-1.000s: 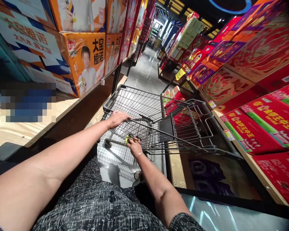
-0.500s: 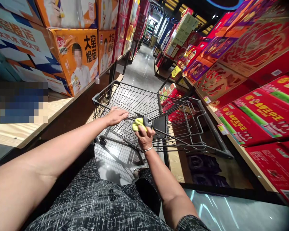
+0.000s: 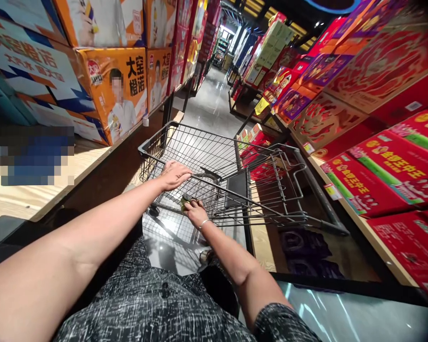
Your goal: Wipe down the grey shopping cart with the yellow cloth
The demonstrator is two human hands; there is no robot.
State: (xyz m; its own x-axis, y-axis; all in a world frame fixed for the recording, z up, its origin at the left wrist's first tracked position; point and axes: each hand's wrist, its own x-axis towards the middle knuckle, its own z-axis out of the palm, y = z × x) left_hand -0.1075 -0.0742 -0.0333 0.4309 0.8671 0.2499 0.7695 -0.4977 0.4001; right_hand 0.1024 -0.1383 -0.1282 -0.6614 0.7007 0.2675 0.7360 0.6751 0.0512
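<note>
A black wire shopping cart [image 3: 203, 147] stands in front of me, turned sideways. My left hand [image 3: 174, 175] rests on the cart's near top rim, its fingers stretched out over the bar and holding nothing. Lower down, at the outer near side of the basket, my right hand [image 3: 195, 211] grips a folded yellow and grey cloth [image 3: 186, 201] against the wire mesh. Most of the cloth is covered by the fingers. A thin bracelet circles my right wrist.
Orange drink cartons [image 3: 116, 95] are stacked on a wooden shelf [image 3: 17, 199] at the left. Red gift boxes [image 3: 367, 185] fill the display at the right. A shiny floor aisle [image 3: 214, 90] runs away between the shelves.
My right hand has moved down and left with the cloth, from the cart's top rim to the mesh side below it. My left hand has stayed almost where it was.
</note>
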